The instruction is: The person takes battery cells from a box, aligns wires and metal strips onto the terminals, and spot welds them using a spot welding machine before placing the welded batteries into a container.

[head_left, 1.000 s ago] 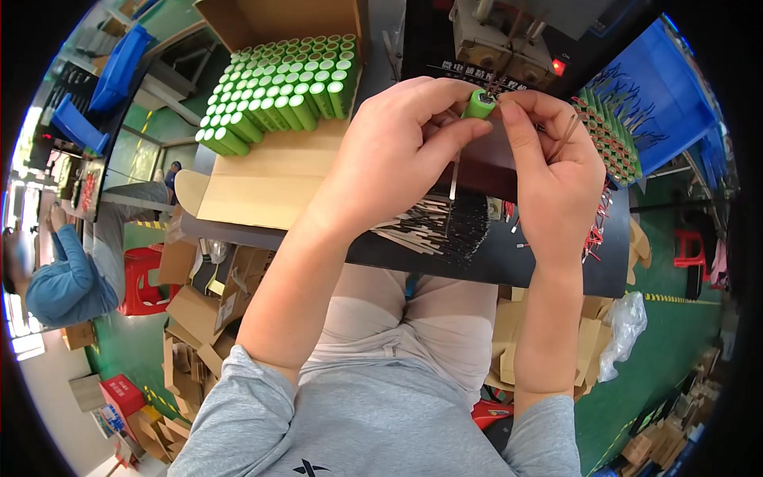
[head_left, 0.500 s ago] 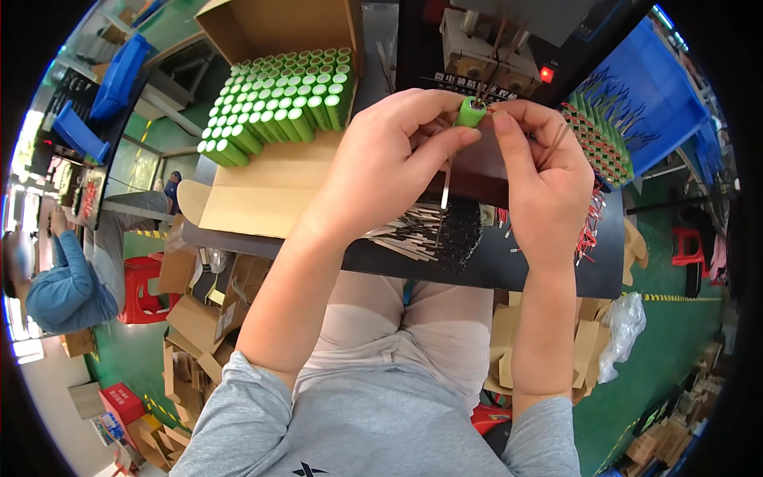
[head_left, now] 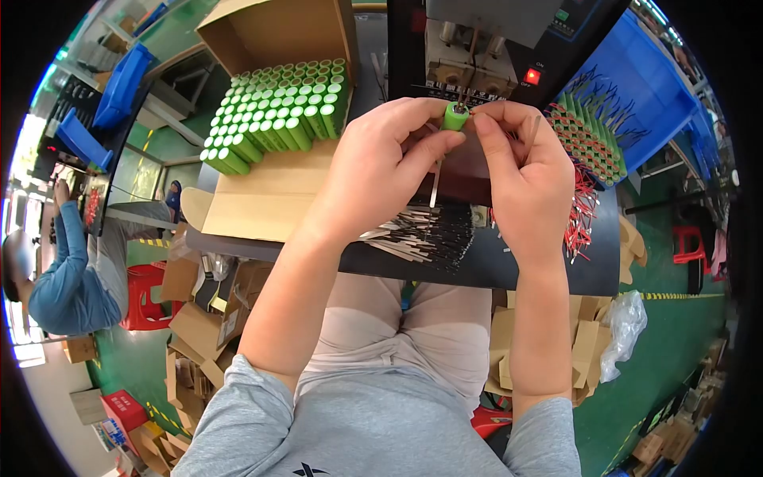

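Observation:
My left hand (head_left: pixel 389 151) grips a green battery cell (head_left: pixel 455 118) between thumb and fingers, its end up at the electrodes of a black machine (head_left: pixel 469 60). A pale strip (head_left: pixel 435 184) hangs down below the cell. Just right of the cell, my right hand (head_left: pixel 524 155) is closed in a pinch, thumb against fingers, near the cell's top; what it holds is too small to make out. Below my hands lies a pile of black wires with pale ends (head_left: pixel 425 237). Red wires (head_left: pixel 584 211) lie beside my right hand.
At the left, many green cells (head_left: pixel 278 103) stand in an open cardboard box (head_left: pixel 262 195). Cells with black wires (head_left: pixel 592 135) stand by a blue bin (head_left: pixel 644 79) on the right. A person in blue (head_left: pixel 67 278) sits far left. The machine's red switch (head_left: pixel 532 77) is lit.
Both hands and the cell have shifted slightly left in view, and the machine appears a little lower and further left. The seated person's arm has moved up. My grip looks the same.

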`<state>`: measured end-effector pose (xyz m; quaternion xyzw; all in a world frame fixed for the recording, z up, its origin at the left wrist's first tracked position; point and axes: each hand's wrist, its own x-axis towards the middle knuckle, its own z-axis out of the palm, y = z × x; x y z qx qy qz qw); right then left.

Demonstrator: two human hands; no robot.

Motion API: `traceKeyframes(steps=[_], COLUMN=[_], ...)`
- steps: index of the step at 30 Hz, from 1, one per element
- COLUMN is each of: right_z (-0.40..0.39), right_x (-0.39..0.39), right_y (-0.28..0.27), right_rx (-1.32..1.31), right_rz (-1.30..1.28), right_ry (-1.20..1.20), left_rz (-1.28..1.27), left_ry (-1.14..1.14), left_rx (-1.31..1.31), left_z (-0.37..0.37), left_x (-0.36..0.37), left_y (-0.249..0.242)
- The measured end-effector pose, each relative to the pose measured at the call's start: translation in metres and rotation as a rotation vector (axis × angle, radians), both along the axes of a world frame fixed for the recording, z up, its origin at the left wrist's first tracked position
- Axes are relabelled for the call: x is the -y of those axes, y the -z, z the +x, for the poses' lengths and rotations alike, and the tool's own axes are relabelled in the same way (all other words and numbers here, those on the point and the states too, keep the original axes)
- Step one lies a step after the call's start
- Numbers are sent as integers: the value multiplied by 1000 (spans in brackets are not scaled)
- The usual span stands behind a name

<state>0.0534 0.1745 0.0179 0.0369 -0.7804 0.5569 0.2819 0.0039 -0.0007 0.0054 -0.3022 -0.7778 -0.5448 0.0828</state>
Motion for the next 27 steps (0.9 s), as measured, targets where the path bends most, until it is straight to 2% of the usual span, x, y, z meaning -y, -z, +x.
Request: traceKeyframes(steps=[27], right_z=[1], right_x=[2], right_y=[2], right_rx=[55], right_rz=[-37], right_ry=[-3], left_rz=[-10], left_ry=[-34], left_rx=[-88], left_z=[-1], left_x=[0], left_y=[8])
